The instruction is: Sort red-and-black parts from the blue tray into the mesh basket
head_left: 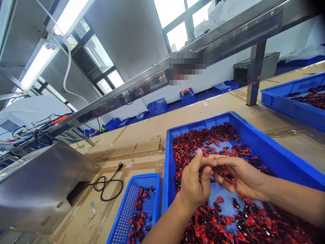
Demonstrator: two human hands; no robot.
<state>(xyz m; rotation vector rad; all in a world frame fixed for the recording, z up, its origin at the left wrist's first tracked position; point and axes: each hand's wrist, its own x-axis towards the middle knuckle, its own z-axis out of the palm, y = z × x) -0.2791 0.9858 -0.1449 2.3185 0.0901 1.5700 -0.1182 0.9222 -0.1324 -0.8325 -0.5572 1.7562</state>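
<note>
Presently both hands meet above the tray (pixel 274 152) of red-and-black parts (pixel 203 142). Left hand (pixel 194 184) pinches closed on a part (pixel 220 171) that the right hand (pixel 237 176) cups in curled fingers. Basket (pixel 134 203) just left holds more parts.

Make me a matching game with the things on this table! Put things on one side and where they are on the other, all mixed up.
Things:
1. big tray
2. small basket
3. black cable
4. hands

Places:
A. lying looped on the cardboard, left of the small basket
B. over the big tray, holding a few red and black pieces
C. full of red and black pieces, under the hands
D. left of the big tray, with only some pieces in it

The left hand and right hand meet over the tray.

Pairs: 1-C, 2-D, 3-A, 4-B
</note>
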